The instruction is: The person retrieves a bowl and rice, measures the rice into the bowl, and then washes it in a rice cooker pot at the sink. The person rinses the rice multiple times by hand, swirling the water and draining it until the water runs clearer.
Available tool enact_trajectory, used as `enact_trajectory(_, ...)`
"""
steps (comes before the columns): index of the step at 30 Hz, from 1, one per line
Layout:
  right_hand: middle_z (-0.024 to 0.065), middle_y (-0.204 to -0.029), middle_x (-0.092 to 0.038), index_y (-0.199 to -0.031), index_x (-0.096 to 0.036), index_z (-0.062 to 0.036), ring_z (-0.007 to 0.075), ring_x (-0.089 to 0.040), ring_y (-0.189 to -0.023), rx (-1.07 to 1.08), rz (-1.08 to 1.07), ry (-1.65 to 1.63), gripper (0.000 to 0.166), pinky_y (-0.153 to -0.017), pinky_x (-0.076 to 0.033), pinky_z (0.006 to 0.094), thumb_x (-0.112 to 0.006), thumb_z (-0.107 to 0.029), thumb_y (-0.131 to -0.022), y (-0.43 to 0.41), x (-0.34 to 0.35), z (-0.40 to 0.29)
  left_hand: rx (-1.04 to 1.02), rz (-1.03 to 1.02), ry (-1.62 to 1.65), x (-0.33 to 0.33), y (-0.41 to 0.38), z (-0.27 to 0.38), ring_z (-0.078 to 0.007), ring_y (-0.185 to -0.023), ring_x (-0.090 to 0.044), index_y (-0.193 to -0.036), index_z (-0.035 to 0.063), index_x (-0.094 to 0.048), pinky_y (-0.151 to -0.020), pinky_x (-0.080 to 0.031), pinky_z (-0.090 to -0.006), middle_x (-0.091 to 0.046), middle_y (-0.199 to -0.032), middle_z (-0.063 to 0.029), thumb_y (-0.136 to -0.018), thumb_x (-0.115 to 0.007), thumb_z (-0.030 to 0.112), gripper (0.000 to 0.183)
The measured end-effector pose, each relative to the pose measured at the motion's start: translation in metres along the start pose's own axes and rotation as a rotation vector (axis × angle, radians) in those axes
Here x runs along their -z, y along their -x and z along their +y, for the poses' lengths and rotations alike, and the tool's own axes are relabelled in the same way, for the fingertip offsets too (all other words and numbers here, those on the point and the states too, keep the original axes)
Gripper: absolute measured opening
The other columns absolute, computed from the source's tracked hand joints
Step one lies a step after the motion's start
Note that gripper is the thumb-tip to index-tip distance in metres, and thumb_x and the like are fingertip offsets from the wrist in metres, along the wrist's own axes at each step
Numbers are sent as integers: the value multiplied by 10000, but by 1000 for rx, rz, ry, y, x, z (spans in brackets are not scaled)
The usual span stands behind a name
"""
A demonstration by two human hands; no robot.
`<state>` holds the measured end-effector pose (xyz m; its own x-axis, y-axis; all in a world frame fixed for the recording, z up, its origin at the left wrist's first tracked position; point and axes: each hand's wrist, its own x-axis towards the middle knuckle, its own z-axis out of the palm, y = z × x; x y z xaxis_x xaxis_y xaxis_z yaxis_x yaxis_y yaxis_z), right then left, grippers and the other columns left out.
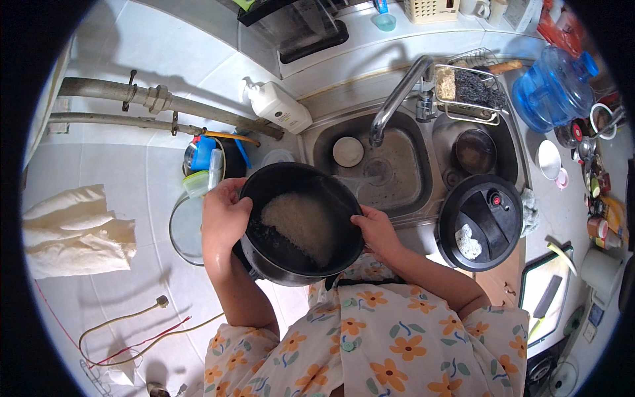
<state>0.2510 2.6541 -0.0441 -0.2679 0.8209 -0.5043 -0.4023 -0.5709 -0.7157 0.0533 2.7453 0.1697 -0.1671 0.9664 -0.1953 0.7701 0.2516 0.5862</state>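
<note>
Between my two hands is a dark round inner pot (258, 233) with pale wet grains that look like rice (302, 223) spread over its bottom. My left hand (225, 213) grips the rim on the left, thumb on top. On the opposite side, my right hand (377, 231) holds the rim with its thumb over the edge. The pot is tilted at the near edge of the left sink basin (402, 193). Clear water (359, 186) runs from its far right rim into that basin. A small white bowl (348, 152) sits in the basin's left part.
A chrome faucet (399, 101) arches over the basin. The right basin holds a dark bowl (475, 151); a black round lid (480, 223) overlaps its front edge. A white pump bottle (283, 110) stands left of the sink. Farther right are a blue water jug (550, 92) and a knife (548, 297) on a cutting board (538, 283).
</note>
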Motion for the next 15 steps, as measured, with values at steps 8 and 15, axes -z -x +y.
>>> enact_trajectory(8, 68, -785, -605, -1042, -606, 27, 118, -536, -644, -88, 49, -214, 247, -586, -427, 280, -469, -79, -866, 13, -10, -20, -35, 29, -57, 1, 2, 10, -48, -475, -392, -956, -72, -651, -453, -311, -236, -475, -531, 14, -659, -527, -16, 327)
enact_trajectory(15, 77, -819, -616, -1053, -591, 45, 133, -553, -670, -103, 32, -82, 250, -610, -441, 289, -466, -64, -866, 12, -9, -23, -50, 30, -71, 3, 4, 23, -48, -477, -392, -948, -78, -647, -453, -310, -237, -471, -534, 11, -665, -522, -21, 315)
